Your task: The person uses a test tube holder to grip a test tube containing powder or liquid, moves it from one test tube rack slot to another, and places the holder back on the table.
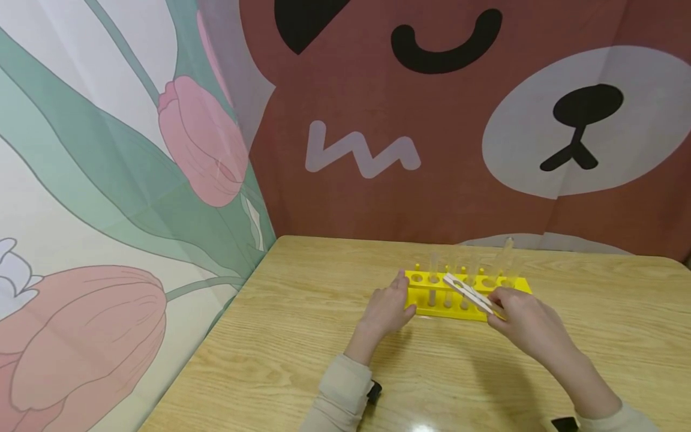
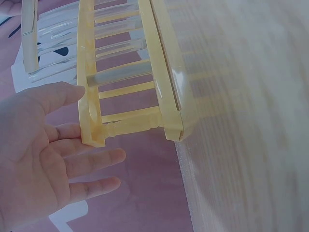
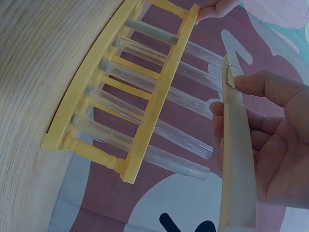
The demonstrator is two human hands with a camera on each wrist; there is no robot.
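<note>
A yellow test tube rack (image 1: 426, 311) stands on the table with several clear glass test tubes (image 3: 178, 137) in its holes. My left hand (image 1: 384, 309) grips the rack's left end, thumb and forefingers about the upper plate, the last two fingers stretched past it in the left wrist view. My right hand (image 1: 531, 318) pinches a pale wooden test tube clamp (image 1: 468, 294), held slantwise over the front of the rack. In the right wrist view the clamp (image 3: 237, 159) lies across the hand, near the tubes' upper ends. One test tube (image 1: 507, 249) near the right end reaches higher and leans.
The wood-grain table (image 1: 259, 360) runs up to a brown curtain (image 1: 367, 204) with a bear's face. A flower-printed curtain (image 1: 108, 240) hangs along the left side. Black straps (image 1: 374, 392) sit at both wrists.
</note>
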